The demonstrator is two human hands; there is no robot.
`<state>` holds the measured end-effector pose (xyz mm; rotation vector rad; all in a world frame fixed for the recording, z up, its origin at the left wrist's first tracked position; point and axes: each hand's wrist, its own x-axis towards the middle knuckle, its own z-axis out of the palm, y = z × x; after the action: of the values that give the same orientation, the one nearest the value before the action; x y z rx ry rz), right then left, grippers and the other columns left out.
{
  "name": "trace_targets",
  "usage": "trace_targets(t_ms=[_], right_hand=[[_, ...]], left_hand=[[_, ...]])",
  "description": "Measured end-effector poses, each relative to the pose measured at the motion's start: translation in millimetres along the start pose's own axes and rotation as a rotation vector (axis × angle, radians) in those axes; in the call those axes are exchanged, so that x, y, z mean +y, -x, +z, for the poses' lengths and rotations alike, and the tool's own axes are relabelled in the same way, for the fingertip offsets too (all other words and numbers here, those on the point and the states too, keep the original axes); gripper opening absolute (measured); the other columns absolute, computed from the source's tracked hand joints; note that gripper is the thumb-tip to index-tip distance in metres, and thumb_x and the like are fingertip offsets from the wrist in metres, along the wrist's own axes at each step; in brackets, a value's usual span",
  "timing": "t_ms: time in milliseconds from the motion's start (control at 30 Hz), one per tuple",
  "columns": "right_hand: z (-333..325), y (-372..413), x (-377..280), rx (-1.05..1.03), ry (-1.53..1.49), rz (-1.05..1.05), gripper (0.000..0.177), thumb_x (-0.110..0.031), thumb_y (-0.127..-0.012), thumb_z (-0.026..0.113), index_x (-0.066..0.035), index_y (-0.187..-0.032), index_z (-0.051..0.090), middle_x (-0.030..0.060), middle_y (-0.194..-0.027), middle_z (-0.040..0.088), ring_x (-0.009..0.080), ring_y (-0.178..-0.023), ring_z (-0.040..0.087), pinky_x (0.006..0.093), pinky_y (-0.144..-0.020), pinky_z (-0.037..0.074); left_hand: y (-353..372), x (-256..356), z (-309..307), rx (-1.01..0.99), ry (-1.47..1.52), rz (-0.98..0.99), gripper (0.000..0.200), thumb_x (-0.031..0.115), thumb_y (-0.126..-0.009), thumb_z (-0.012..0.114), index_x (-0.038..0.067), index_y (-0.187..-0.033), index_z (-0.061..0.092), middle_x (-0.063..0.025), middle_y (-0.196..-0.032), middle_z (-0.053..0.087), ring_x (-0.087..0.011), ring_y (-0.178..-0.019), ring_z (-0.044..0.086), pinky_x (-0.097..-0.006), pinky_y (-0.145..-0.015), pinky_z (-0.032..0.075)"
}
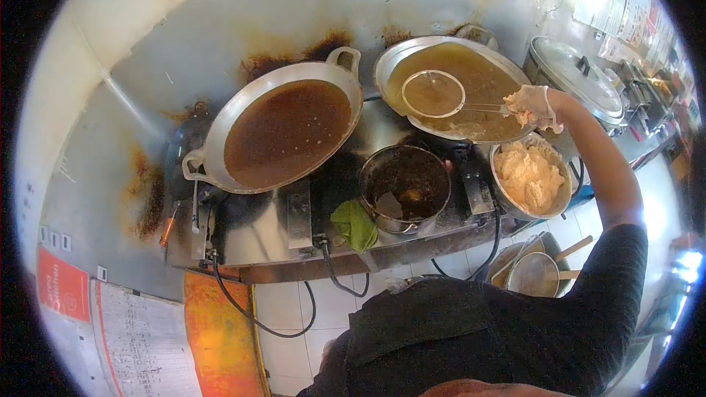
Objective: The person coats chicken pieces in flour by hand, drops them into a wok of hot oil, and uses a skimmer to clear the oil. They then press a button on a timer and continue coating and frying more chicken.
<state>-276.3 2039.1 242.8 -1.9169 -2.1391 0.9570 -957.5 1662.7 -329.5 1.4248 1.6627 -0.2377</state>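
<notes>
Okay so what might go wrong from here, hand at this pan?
Liquid in the right pan might splash the bare forearm behind the gloved right hand. The forearm could knock the bowl of pale food below it. The green cloth beside the dark pot might scorch if that pot is hot.

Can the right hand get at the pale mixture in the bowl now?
Probably yes: the right hand is close by, and nothing covers the mixture. The strainer reaches that hand and could hamper it if gripped; I can't tell whether it is.
</notes>
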Motion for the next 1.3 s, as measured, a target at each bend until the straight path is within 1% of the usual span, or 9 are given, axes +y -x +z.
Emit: trace_targets(t_ms=[133, 233, 333, 433, 600, 700, 800, 1067, 1300], right_hand=[[0.2, 0.8, 15.6, 0.107, 0.31, -0.375, 0.028, -0.034, -0.091, 0.053, -0.012, -0.091, 0.068, -0.0035, -0.059, 0.051, 0.0093, -0.045, 0.041, 0.0285, -0.038, 0.03], [9.4, 15.0, -11.2, 0.134, 0.14, -0.064, 0.027, -0.032, -0.091, 0.052, -0.01, -0.095, 0.069, -0.0033, -0.063, 0.053, 0.0094, -0.049, 0.045, 0.0288, -0.041, 0.034], [21.2, 7.2, 6.6, 0.347, 0.362, -0.403, 0.027, -0.029, -0.092, 0.052, -0.009, -0.095, 0.069, -0.0022, -0.066, 0.056, 0.0099, -0.055, 0.05, 0.0289, -0.046, 0.04], [20.4, 24.6, -24.4, 0.263, 0.233, -0.199, 0.027, -0.028, -0.092, 0.052, -0.007, -0.094, 0.069, -0.0001, -0.069, 0.06, 0.01, -0.06, 0.053, 0.0289, -0.053, 0.044], [15.2, 20.0, 0.9, 0.015, 0.849, -0.249, 0.048, -0.033, -0.07, 0.066, -0.005, -0.11, 0.062, 0.0143, -0.113, 0.059, 0.0322, -0.111, 0.053, 0.0399, -0.092, 0.044], [27.1, 10.9, 22.1, 0.185, 0.507, -0.278, 0.036, -0.029, -0.074, 0.062, -0.004, -0.101, 0.064, 0.013, -0.1, 0.061, 0.0287, -0.093, 0.055, 0.036, -0.08, 0.045], [41.4, 11.8, 17.7, 0.356, 0.765, -0.34, 0.013, -0.013, -0.082, 0.058, -0.004, -0.088, 0.066, 0.0089, -0.071, 0.064, 0.0228, -0.06, 0.058, 0.0327, -0.053, 0.048], [64.1, 35.2, -21.6, 0.322, 0.848, -0.391, 0.041, -0.008, -0.069, 0.06, -0.007, -0.11, 0.059, 0.0142, -0.087, 0.061, 0.0308, -0.072, 0.06, 0.0368, -0.061, 0.051], [101.9, 58.0, -93.2, 0.289, 0.337, 0.12, 0.043, -0.007, -0.066, 0.063, -0.006, -0.109, 0.06, 0.013, -0.095, 0.059, 0.0326, -0.082, 0.058, 0.0379, -0.072, 0.05]], left_hand=[[-1.5, -4.7, -1.0, -0.001, 0.0, 0.001, 0.044, 0.036, -0.089, 0.052, 0.009, -0.124, 0.054, -0.0177, -0.112, 0.064, -0.0305, -0.108, 0.06, -0.043, -0.088, 0.048], [-1.5, -7.1, 0.0, -0.003, 0.001, 0.002, 0.044, 0.036, -0.089, 0.052, 0.009, -0.124, 0.054, -0.0178, -0.111, 0.064, -0.0306, -0.108, 0.061, -0.043, -0.088, 0.048], [-2.1, -8.2, -1.1, -0.002, 0.0, 0.002, 0.044, 0.036, -0.089, 0.052, 0.009, -0.124, 0.054, -0.0179, -0.111, 0.064, -0.0306, -0.107, 0.061, -0.0431, -0.088, 0.048], [-3.4, -9.2, -2.8, -0.005, -0.002, 0.003, 0.044, 0.036, -0.089, 0.052, 0.009, -0.124, 0.054, -0.018, -0.111, 0.064, -0.0307, -0.107, 0.061, -0.0431, -0.088, 0.049], [-10.0, -11.2, -8.7, -0.005, -0.011, 0.003, 0.044, 0.037, -0.089, 0.052, 0.009, -0.124, 0.054, -0.0181, -0.111, 0.064, -0.0308, -0.107, 0.061, -0.0432, -0.087, 0.049], [-12.8, -10.7, -12.2, -0.008, -0.018, 0.006, 0.044, 0.037, -0.089, 0.052, 0.009, -0.124, 0.054, -0.0182, -0.11, 0.064, -0.0308, -0.107, 0.061, -0.0433, -0.087, 0.049], [-17.6, -14.0, -13.8, -0.007, -0.028, 0.01, 0.045, 0.037, -0.089, 0.052, 0.009, -0.124, 0.054, -0.0183, -0.11, 0.064, -0.0309, -0.107, 0.061, -0.0433, -0.087, 0.049], [-22.9, -16.8, -19.9, -0.003, -0.022, 0.009, 0.045, 0.037, -0.089, 0.052, 0.009, -0.124, 0.054, -0.0185, -0.11, 0.065, -0.031, -0.106, 0.061, -0.0435, -0.087, 0.049], [-25.2, -23.4, -24.6, -0.002, -0.03, 0.013, 0.045, 0.037, -0.089, 0.052, 0.009, -0.123, 0.054, -0.0187, -0.109, 0.065, -0.0311, -0.106, 0.061, -0.0436, -0.087, 0.049]])
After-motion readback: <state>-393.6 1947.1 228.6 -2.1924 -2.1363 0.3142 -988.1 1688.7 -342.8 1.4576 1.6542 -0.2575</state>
